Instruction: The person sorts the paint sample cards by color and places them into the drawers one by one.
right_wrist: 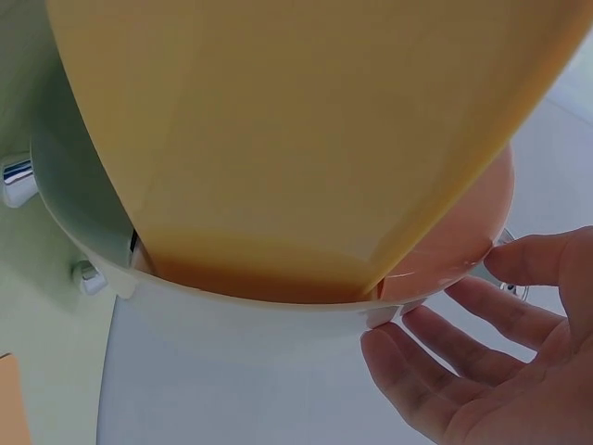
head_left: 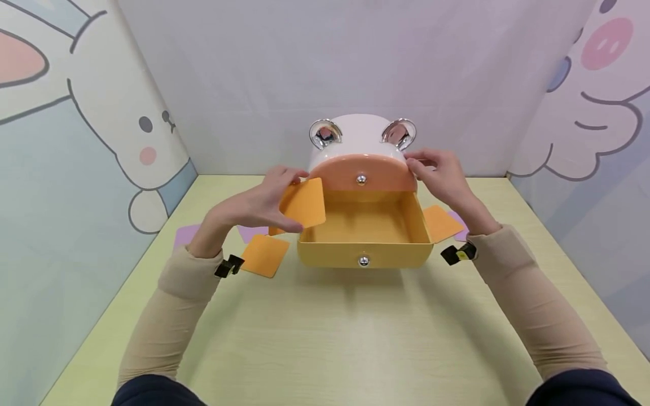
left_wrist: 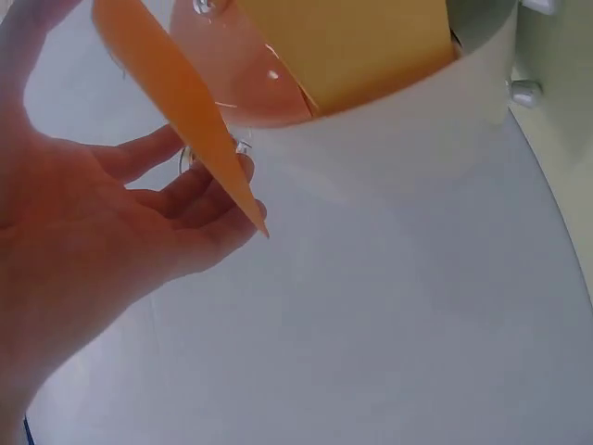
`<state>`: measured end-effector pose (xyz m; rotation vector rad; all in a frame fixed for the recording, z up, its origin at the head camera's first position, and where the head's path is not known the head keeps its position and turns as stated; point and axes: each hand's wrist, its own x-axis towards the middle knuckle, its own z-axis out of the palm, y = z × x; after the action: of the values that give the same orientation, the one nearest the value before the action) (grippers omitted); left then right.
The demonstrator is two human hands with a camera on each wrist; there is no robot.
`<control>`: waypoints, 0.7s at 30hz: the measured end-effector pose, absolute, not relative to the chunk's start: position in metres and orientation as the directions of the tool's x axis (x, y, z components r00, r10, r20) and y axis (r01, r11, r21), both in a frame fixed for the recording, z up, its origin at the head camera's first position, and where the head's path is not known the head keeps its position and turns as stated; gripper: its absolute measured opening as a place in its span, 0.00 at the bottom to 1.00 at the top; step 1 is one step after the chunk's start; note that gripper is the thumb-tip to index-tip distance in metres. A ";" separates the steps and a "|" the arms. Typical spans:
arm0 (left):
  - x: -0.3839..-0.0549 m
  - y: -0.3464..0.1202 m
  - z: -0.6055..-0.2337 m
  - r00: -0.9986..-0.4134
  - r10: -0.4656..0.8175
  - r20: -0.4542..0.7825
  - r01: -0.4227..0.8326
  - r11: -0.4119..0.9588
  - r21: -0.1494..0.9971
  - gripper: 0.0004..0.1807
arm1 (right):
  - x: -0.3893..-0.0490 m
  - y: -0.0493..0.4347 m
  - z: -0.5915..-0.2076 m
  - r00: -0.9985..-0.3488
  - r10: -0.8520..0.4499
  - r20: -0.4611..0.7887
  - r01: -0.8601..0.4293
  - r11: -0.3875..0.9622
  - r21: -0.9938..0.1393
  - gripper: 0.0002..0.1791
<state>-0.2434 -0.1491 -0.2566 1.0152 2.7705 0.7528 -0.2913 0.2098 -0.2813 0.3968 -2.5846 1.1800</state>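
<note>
My left hand (head_left: 256, 204) holds an orange square card (head_left: 307, 204) with rounded corners, upright between thumb and fingers, at the left side of a small drawer cabinet (head_left: 361, 131). The cabinet has a white shell, silver ears and a peach upper drawer front (head_left: 388, 172), which is closed. Its yellow lower drawer (head_left: 391, 254) is pulled out, and its inside shows bare. With my right hand (head_left: 443, 176) I touch the cabinet's right side. In the right wrist view, the thumb lies by the peach front and the fingertips (right_wrist: 378, 345) reach the shell's edge.
On the table left of the cabinet lie an orange card (head_left: 265, 256) and purple cards (head_left: 185, 235). To the right, another orange card (head_left: 440, 224) overlaps a purple one (head_left: 461, 228). Printed cloth walls (head_left: 335, 62) stand behind and at both sides.
</note>
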 end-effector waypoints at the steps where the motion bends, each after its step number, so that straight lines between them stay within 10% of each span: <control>1: -0.243 -0.145 -0.256 -0.763 0.641 0.081 0.595 0.649 0.473 0.48 | -0.291 0.210 -0.281 -0.925 -0.134 0.355 -0.357 0.629 -0.690 0.20; 21: -0.242 -0.097 -0.261 -0.673 0.736 0.070 0.680 0.578 0.451 0.46 | -0.291 0.209 -0.282 -0.922 -0.147 0.358 -0.368 0.617 -0.696 0.20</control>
<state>-0.2419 -0.0974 -0.2606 1.2076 2.6783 0.6847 -0.2906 0.2089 -0.2817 0.4196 -2.5772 1.1978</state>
